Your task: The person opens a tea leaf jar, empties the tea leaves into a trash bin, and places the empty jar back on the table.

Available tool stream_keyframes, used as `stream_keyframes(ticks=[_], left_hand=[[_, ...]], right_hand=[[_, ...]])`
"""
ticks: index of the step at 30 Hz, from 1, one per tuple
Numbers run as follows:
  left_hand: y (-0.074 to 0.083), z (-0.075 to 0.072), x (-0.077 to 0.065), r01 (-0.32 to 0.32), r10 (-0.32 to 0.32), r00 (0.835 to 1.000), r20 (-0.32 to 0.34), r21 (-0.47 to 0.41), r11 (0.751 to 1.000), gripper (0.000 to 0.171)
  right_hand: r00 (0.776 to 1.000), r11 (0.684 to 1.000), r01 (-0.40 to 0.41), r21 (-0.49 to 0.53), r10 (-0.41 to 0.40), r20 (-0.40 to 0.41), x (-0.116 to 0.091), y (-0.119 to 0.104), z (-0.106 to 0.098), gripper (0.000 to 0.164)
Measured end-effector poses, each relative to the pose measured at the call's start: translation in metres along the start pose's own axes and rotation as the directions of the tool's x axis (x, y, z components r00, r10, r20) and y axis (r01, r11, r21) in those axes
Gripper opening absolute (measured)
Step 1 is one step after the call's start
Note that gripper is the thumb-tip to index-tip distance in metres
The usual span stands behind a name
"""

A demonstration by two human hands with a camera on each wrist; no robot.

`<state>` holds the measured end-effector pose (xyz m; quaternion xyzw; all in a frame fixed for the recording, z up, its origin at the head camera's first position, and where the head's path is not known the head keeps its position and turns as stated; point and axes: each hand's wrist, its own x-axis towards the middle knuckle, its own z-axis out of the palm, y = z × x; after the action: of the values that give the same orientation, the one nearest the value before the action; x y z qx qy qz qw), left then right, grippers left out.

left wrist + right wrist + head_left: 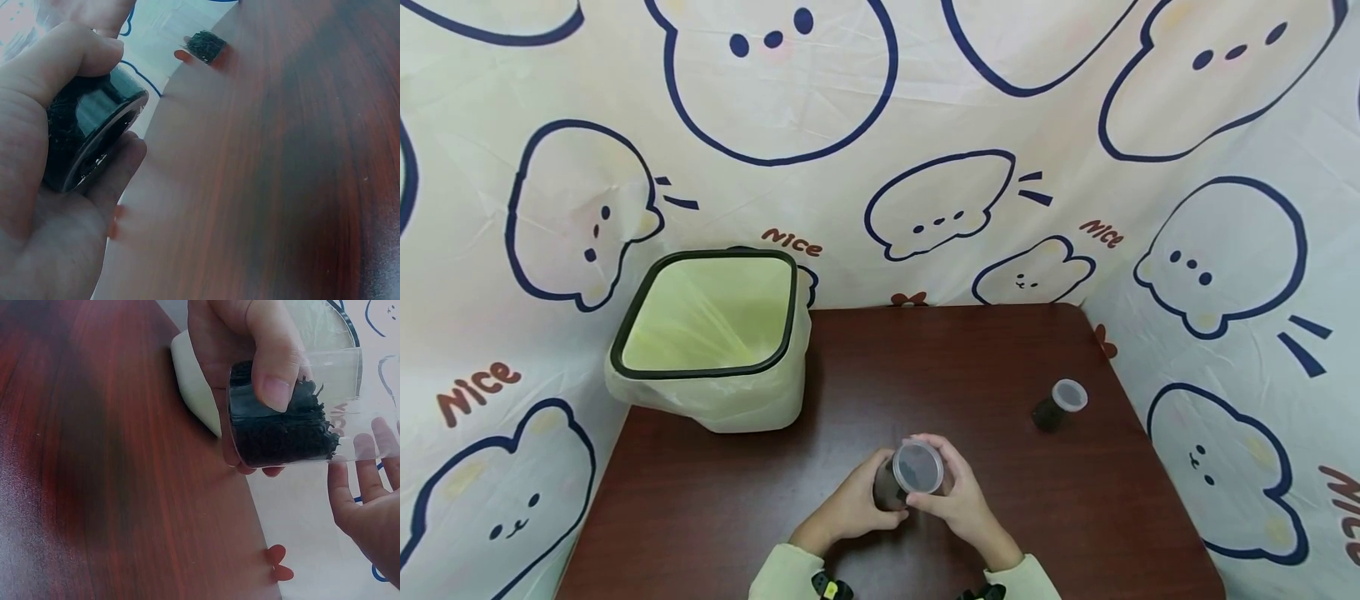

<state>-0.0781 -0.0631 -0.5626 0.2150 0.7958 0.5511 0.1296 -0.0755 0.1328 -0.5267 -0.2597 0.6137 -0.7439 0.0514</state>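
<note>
While both hands are raised over the front part of the desk [737, 492], a clear plastic cylindrical jar with a translucent round lid [918, 467] sits between them, its lid end facing up toward the head camera. Dark shredded matter fills roughly the base half of the jar; the upper part shows clear in the right wrist view. Left hand [859, 500]: grip closed round the dark lower body, thumb laid along the side. Right hand [957, 490]: grip on the lid end, thumb and fingers at opposite sides of the rim. Base of the jar off the desk, as the left wrist view shows. Exact tilt cannot be told.

Second, smaller-looking clear jar with a whitish lid and dark shredded contents [1051, 412] upright near the right edge of the desk, well apart from the hands. Far left corner: pale green bin with a dark green rim and translucent liner [730, 404]. Behind and at the sides, white cloth printed with blue-outlined cartoon animals [842, 75]. Desk surface reddish-brown, wood-grained. Sleeves [784, 571] pale green.
</note>
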Motion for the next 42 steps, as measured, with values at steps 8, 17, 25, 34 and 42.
stream_keyframes(ticks=[8, 17, 25, 34, 42], left_hand=[[0.001, -0.001, -0.001, -0.003, 0.004, 1.0, 0.012, -0.006, 1.0, 0.071], [0.002, -0.002, 0.0, 0.034, -0.032, 0.998, 0.05, -0.035, 0.999, 0.073], [0.005, -0.002, 0.0, 0.049, -0.049, 0.998, 0.029, -0.027, 0.998, 0.071], [0.0, 0.002, 0.001, -0.004, 0.004, 1.0, -0.02, -0.001, 1.0, 0.069], [-0.001, 0.001, 0.0, -0.028, 0.028, 0.999, -0.029, -0.009, 1.0, 0.068]], right_hand=[[1.0, 0.999, 0.006, -0.035, -0.005, 0.022, -0.001, 0.001, -0.002, 0.066], [0.996, 0.999, 0.015, -0.049, -0.011, 0.084, -0.001, -0.001, -0.006, 0.067], [0.995, 0.999, -0.007, -0.037, 0.011, 0.096, 0.0, 0.0, -0.007, 0.074], [1.0, 0.994, 0.004, -0.106, -0.004, 0.005, 0.0, 0.001, 0.005, 0.091], [0.999, 0.993, 0.009, -0.121, -0.015, -0.049, 0.0, 0.001, 0.008, 0.077]])
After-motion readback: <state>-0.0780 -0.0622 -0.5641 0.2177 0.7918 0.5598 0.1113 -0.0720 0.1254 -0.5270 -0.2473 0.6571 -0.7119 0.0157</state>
